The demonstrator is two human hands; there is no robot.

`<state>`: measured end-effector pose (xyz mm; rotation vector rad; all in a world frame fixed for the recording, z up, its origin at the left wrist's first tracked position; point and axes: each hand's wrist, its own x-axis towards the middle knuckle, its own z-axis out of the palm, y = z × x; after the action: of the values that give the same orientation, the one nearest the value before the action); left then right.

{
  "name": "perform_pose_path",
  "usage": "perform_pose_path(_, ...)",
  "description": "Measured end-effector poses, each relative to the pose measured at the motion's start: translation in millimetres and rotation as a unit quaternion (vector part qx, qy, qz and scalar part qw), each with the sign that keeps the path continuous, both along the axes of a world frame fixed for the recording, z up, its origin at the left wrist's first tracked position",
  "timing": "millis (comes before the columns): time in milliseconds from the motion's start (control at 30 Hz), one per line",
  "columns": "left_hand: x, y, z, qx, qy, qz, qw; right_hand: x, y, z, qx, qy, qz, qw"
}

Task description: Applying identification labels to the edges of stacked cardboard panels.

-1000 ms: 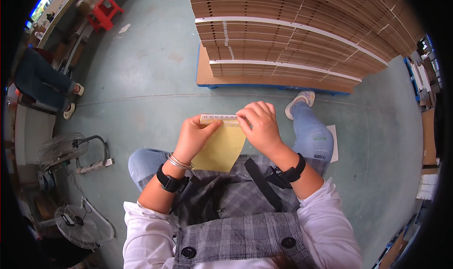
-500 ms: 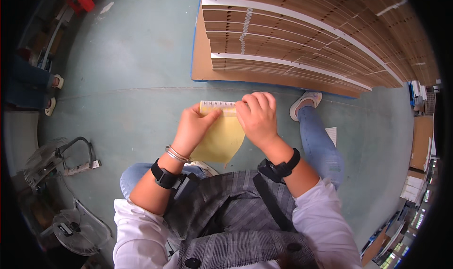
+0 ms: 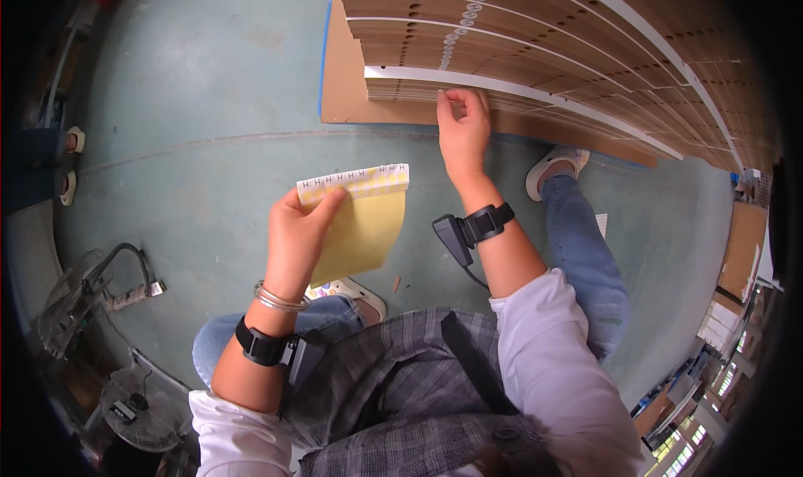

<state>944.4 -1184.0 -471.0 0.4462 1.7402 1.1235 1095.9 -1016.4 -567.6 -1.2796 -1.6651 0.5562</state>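
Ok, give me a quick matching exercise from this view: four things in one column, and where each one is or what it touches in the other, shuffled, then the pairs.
Things:
1. left hand
2. right hand
3. sticker sheet
4. floor fan

Places:
A. fingertips on the edge of the stacked cardboard sheets
B. on the floor at the far left of the view
C. gripping the yellow sheet near its top left corner
D. held up over the green floor, label strip along its top

Pairs: 1-C, 2-A, 3-D, 4-B
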Motion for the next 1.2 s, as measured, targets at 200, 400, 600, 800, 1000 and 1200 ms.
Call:
perform_pose_path(200,-3,4,0,-0.024,0.023,-0.021,0.999,-4,9,-8,0.061,-0.057,-0.014,0.996)
perform_pose_path(400,-6,5,-3,-0.025,0.012,-0.013,1.0,-11,9,-13,0.081,-0.065,-0.045,0.994)
perform_pose_path(600,-9,5,-5,-0.019,0.016,-0.002,1.0,-10,7,-7,0.062,-0.177,-0.104,0.977)
perform_pose_path(800,-9,7,-5,-0.012,0.025,-0.001,1.0,-4,-11,7,-0.056,-0.069,0.033,0.995)
perform_pose_path(1000,-13,7,-3,-0.019,0.044,-0.001,0.999,-16,-52,51,0.069,-0.127,0.269,0.952)
perform_pose_path(1200,-11,6,-3,-0.007,0.036,-0.008,0.999,-16,-56,55,0.119,-0.218,0.295,0.922)
